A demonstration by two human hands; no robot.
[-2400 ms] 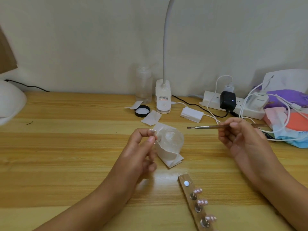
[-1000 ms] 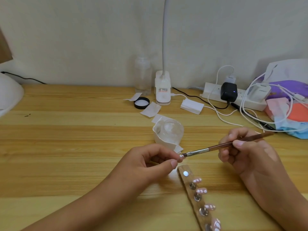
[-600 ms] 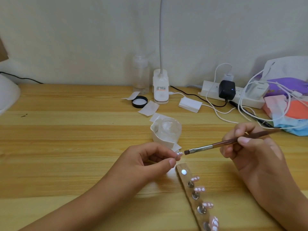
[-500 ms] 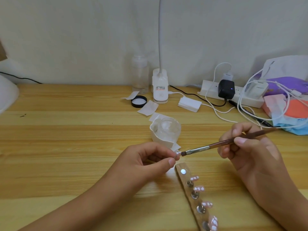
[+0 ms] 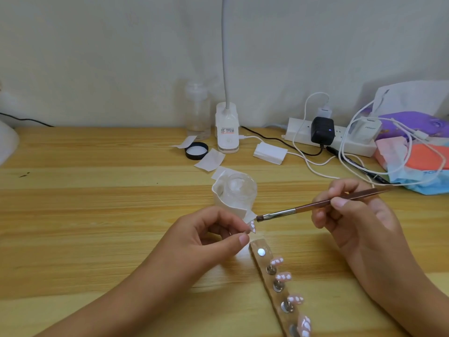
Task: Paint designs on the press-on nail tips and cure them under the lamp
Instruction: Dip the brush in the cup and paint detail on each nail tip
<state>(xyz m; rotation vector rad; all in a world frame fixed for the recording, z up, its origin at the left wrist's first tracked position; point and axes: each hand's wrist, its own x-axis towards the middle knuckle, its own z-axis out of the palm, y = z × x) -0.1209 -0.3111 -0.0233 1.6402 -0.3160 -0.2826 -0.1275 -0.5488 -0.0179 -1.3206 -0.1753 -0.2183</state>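
My left hand (image 5: 206, 237) pinches a small pink nail tip (image 5: 252, 226) with white dots, held just above the table. My right hand (image 5: 352, 215) grips a brown brush (image 5: 315, 205) like a pen; its flat tip sits just above the nail tip, touching or nearly touching it. A wooden holder strip (image 5: 268, 278) lies in front, with several painted pink nail tips (image 5: 283, 276) on its metal studs and its top stud bare. A clear jar (image 5: 239, 190) wrapped in white paper stands behind my left hand. The white edge of a dome-shaped lamp (image 5: 7, 144) shows at the far left.
At the back stand a clear bottle (image 5: 198, 110), a black lid (image 5: 196, 150), paper scraps and a clip desk lamp (image 5: 227, 128). A power strip (image 5: 330, 137) with chargers and white cables lies back right, next to a pile of coloured packets (image 5: 418, 154).
My left hand came down from beside the jar to just above the holder strip. The brush swung down until its tip met the nail tip; in the last half second it lifted slightly.
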